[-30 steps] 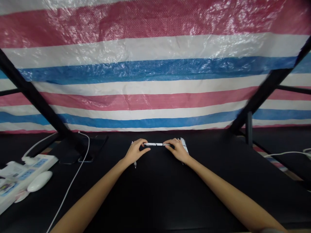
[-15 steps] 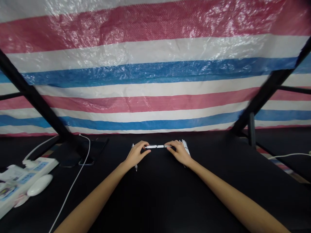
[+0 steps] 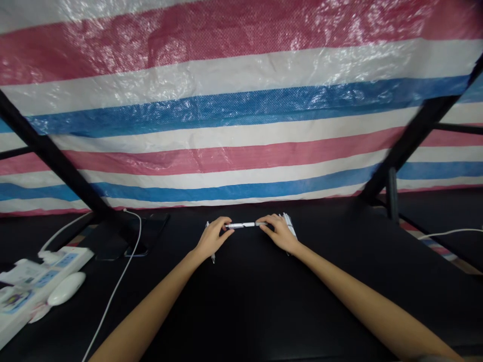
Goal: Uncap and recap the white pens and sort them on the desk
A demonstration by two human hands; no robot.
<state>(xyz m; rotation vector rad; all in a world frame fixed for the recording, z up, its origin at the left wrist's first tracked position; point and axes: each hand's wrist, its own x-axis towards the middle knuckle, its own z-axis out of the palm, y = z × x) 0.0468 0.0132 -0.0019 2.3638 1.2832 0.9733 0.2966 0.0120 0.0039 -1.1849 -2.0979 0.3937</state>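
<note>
A white pen (image 3: pixel 244 224) with a dark band lies level between my two hands, just over the black tabletop. My left hand (image 3: pixel 212 238) pinches one end of it, fingertips and thumb closed round the tip. At the other end, the fingers and thumb of my right hand (image 3: pixel 279 234) are shut on the pen. Under and behind my left hand another pen (image 3: pixel 213 258) shows only at its ends. Several white pens (image 3: pixel 290 224) lie together beside my right hand, which hides part of them.
On the left stand a white power strip (image 3: pixel 71 257) with plugs and a white oval object (image 3: pixel 67 288). A white cable (image 3: pixel 121 276) crosses the black table (image 3: pixel 241 311). Black slanted bars (image 3: pixel 71 171) flank a striped sheet (image 3: pixel 241 156) at the back.
The camera view has tilted slightly. Both hands keep their grip on the pen, and its right end sits a little higher in the picture.
</note>
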